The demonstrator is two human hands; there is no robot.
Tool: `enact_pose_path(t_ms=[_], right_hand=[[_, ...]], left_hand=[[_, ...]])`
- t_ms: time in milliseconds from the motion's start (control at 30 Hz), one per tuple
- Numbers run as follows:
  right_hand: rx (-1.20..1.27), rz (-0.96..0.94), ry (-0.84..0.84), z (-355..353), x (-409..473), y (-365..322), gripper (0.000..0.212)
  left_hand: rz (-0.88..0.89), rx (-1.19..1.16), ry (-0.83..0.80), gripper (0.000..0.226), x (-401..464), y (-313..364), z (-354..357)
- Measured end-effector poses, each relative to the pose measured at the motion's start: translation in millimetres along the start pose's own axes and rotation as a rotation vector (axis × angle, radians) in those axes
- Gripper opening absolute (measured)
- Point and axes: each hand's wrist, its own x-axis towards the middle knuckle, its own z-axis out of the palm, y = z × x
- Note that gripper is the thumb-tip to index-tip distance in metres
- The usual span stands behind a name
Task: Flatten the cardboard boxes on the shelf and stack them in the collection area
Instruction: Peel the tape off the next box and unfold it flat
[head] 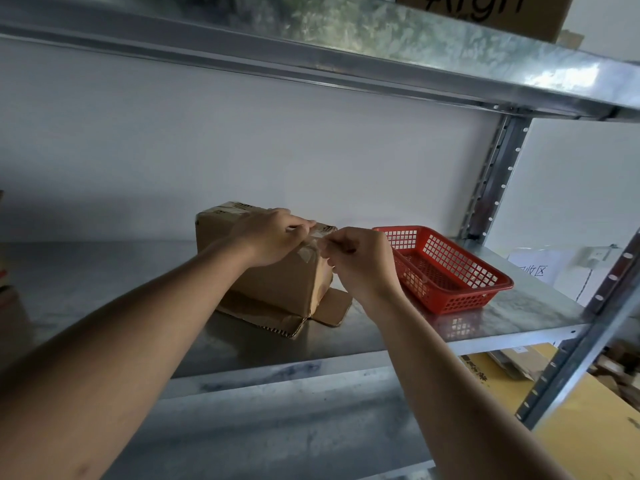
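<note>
Item: cardboard box [277, 271], on the metal shelf [346, 341], bottom flaps splayed. Your left hand [270, 237] presses its top; your right hand [360, 261] pinches the clear tape [317, 237] at the right end, nearer the seam.

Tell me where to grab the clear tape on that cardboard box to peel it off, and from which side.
Pinch the loose end of the clear tape at the box's top right corner, coming from the right, basket side. It looks already lifted there, where the right hand pinches it. Brace the cardboard box from above, as the left hand does, since it stands on splayed bottom flaps and may slide.
</note>
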Motion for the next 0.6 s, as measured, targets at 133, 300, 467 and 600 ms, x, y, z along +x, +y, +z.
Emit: enact_pose_path(t_ms=[133, 300, 467, 600], right_hand=[[0.082, 0.044, -0.002, -0.9, 2.0, -1.2, 0.011], [0.090, 0.042, 0.006, 0.6, 2.4, 1.4, 0.008], [-0.221, -0.190, 0.069, -0.2, 5.4, 1.2, 0.019], [-0.293, -0.218, 0.038, -0.4, 8.6, -4.1, 0.021]], left_hand=[[-0.002, 0.003, 0.000, 0.045, 0.6, -0.1, 0.6], [-0.019, 0.003, 0.008, 0.045, 0.5, 0.9, 1.3], [-0.005, 0.013, 0.007, 0.045, 2.7, -0.4, 2.4], [-0.005, 0.023, 0.014, 0.046, 2.9, -1.1, 3.1]])
